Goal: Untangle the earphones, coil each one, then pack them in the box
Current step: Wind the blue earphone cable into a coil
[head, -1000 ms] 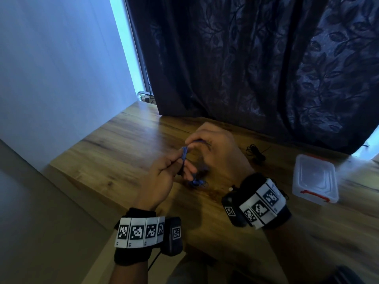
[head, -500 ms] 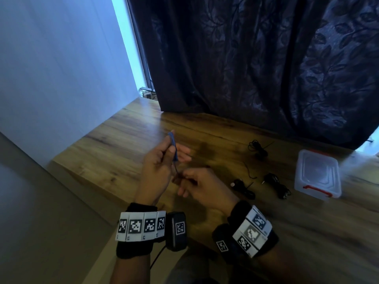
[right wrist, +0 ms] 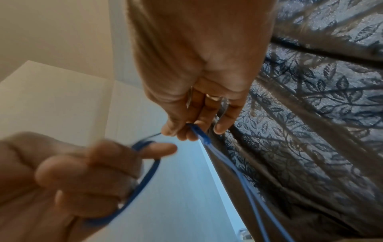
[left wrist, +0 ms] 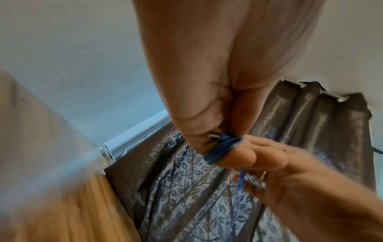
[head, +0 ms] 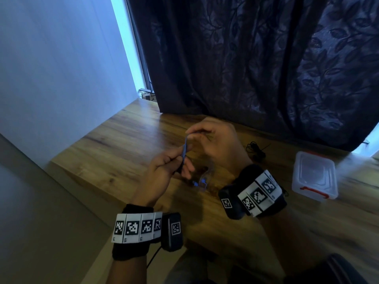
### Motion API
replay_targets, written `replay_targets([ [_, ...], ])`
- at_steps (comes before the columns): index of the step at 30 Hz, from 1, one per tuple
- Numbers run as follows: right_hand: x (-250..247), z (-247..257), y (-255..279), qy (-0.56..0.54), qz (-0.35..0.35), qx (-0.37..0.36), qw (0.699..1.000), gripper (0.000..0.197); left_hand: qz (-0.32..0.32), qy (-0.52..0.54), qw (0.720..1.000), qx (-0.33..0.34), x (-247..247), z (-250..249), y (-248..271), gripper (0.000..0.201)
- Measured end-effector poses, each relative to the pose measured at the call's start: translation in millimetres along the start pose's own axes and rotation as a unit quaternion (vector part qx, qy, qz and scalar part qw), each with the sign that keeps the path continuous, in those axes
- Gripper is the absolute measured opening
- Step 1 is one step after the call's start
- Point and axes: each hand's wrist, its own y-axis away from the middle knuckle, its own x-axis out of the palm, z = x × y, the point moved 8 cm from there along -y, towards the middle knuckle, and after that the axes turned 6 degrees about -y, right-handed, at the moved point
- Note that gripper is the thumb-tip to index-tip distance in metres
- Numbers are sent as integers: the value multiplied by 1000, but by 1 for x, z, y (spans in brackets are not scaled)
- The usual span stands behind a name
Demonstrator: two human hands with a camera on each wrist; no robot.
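My left hand (head: 180, 156) holds a blue earphone cable (head: 185, 147) wound in loops round its fingers, over the wooden table (head: 106, 152). In the left wrist view the blue coil (left wrist: 222, 148) sits between thumb and fingers, a metal plug (left wrist: 213, 135) beside it. My right hand (head: 190, 134) pinches the free cable just above the coil; the right wrist view shows this pinch on the blue strand (right wrist: 200, 134). The blue earbuds (head: 200, 182) dangle below, near the tabletop. A clear plastic box (head: 314, 177) with red latches stands closed at the right.
A black earphone bundle (head: 256, 150) lies on the table behind my right wrist. A dark leaf-patterned curtain (head: 256, 68) hangs along the far edge. A white wall (head: 61, 68) lies to the left, and the table's left edge is close to my left forearm.
My right hand has risen from low beside the table to just above the left fingers, carrying the blue cable up over the coil. The left hand has stayed about where it was.
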Motion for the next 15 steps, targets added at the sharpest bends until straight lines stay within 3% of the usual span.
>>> replay_targets([
  [4,22,-23,9,-117,34,101,987,17,34,116,992,21,2,-9,3,45],
  [7,49,-25,32,-175,91,161,967,25,-15,163,986,43,-5,-12,1,44],
  [10,74,-33,57,-195,129,205,950,22,-72,116,989,53,-12,-9,1,30],
  [15,79,-33,80,-103,149,185,966,20,-171,23,983,66,-39,-5,2,37],
])
